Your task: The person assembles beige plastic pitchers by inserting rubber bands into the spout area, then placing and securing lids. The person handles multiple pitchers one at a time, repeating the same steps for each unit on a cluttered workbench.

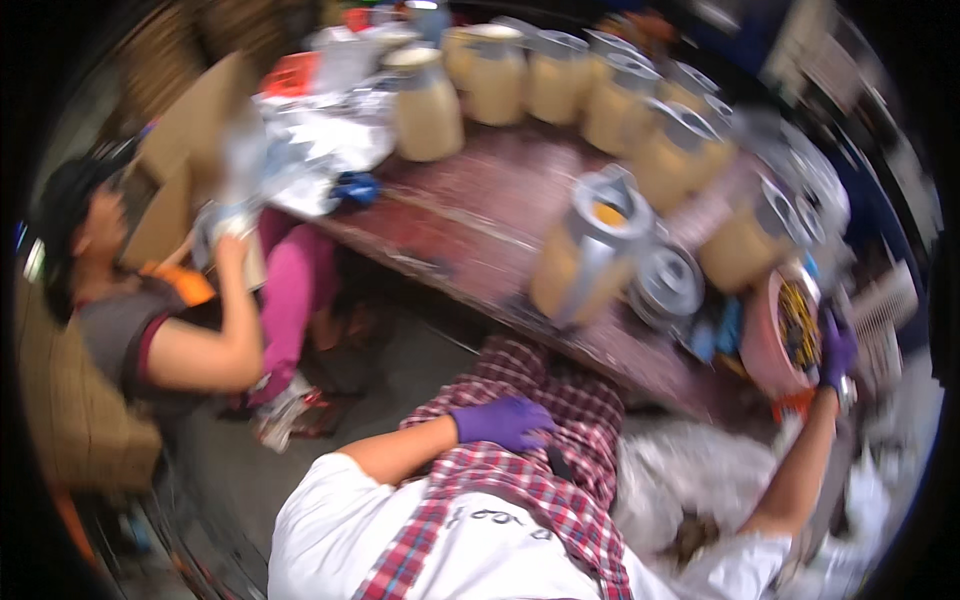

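Note:
Over the checked apron on my lap lies my left hand [505, 422], in a purple glove, its fingers stretched out and holding nothing I can see. My right hand [838, 350], also gloved in purple, is at the right rim of a pink tub [765, 345]; blur hides whether its fingers grip the rim. Thin yellow and dark pieces [798, 325] fill the tub. Left of it on the table lies a round grey lid-like part [667, 283]. Beside that stands a tan jug-shaped vessel [567, 270] with a grey top and handle, something orange showing inside.
Several similar tan jugs [495, 80] line the far side of the dark red table [450, 215]. Crumpled silvery plastic [325, 150] covers its left end. At left a co-worker [190, 330] sits by a cardboard box [190, 130]. Clear plastic bags [690, 470] lie below the table's right end.

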Action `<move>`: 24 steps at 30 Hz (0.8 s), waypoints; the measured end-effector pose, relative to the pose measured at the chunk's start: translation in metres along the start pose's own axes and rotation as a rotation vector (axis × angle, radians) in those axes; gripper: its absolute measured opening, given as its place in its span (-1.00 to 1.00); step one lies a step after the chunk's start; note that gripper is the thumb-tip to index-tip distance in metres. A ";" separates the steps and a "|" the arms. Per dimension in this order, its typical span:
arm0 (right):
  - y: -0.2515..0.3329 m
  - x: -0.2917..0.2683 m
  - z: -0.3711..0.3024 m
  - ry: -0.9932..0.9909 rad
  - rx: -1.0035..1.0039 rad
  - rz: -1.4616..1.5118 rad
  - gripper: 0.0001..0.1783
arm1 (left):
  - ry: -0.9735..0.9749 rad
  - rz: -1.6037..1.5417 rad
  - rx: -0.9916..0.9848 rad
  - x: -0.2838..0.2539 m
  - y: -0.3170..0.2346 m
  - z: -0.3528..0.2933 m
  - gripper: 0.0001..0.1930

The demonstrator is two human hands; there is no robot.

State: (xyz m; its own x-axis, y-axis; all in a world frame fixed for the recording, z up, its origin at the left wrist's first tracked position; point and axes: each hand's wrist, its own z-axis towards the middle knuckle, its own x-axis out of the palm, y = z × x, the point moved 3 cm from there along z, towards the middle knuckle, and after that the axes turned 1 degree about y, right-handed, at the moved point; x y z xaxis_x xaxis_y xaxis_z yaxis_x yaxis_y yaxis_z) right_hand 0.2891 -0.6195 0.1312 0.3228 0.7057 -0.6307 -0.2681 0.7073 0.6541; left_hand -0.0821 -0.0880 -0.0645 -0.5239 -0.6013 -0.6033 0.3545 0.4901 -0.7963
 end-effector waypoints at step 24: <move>0.075 0.001 -0.050 -0.285 0.269 0.523 -0.76 | 0.026 -0.236 0.163 -0.059 -0.070 0.064 -0.60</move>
State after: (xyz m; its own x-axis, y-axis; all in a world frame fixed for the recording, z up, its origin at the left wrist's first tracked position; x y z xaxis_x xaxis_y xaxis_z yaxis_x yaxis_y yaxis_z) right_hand 0.2240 -0.5640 0.1588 0.4494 0.8889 -0.0894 -0.2306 0.2120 0.9497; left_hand -0.0267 -0.1274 0.0238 -0.6253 -0.6694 -0.4011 0.3392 0.2298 -0.9122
